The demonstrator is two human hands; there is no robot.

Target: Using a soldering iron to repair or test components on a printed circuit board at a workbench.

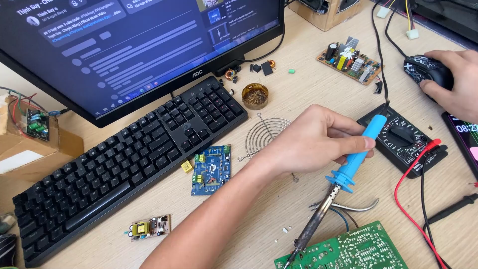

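The left hand [311, 142] is wrapped tight around the blue plastic handle of a soldering iron [348, 159]. That grip is closed all the way round the handle. The iron's dark metal tip points down and to the left. It touches the edge of a green circuit board [358, 249] that lies at the bottom of the wooden table [259, 209].

The right hand [455, 84] rests on top of a black computer mouse [425, 69] at the far right. Its fingers curl over the mouse, so this grip is closed loosely on it.

Between the two hands sits a black meter with a round dial [406, 139]. A red wire [413, 184] and a black wire run from near it across the table. Just under the iron lie thin metal tweezers [356, 206].

To the left is a big black keyboard [124, 159], and behind it a dark computer screen [134, 45]. A small blue circuit board [211, 169] lies just beside the keyboard. Near it is a round silver wire fan guard [264, 134]. A little round tin of brown stuff [255, 95] sits behind that. A tiny board with yellow parts [149, 227] lies near the bottom left.
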